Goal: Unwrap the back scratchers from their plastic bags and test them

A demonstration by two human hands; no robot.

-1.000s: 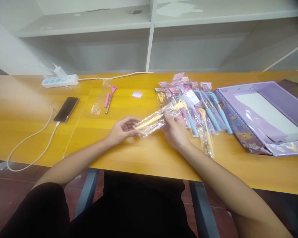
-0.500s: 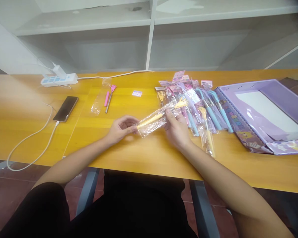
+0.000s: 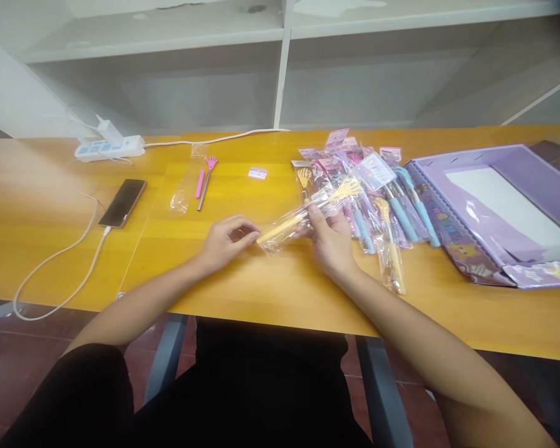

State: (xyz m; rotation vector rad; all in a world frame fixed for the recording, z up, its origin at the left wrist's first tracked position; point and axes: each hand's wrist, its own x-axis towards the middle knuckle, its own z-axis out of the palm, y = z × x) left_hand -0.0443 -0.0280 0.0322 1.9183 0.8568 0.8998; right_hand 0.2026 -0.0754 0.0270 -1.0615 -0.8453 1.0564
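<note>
A yellow back scratcher (image 3: 280,231) in a clear plastic bag lies slanted between my hands, its hand-shaped head (image 3: 348,188) up to the right. My right hand (image 3: 331,242) grips it around the middle, thumb on top. At the handle's lower end, the thumb and forefinger of my left hand (image 3: 228,241) are pinched at the bag's edge. A printed card (image 3: 374,171) shows just past the scratcher head. Behind and right of my right hand is a pile of bagged back scratchers with yellow, blue, purple and pink parts, including a yellow one (image 3: 392,261) nearest me.
Left of centre lie a pink back scratcher (image 3: 206,183), its loose pink sleeve (image 3: 200,184) and a small label (image 3: 257,173). A phone (image 3: 122,203) on a white cable and a power strip (image 3: 109,149) are farther left. A purple display box (image 3: 499,205) stands right.
The bagged scratcher has shifted slightly toward the upper right. Its handle end has slid away from my left fingers, and the printed card now faces up more plainly.
</note>
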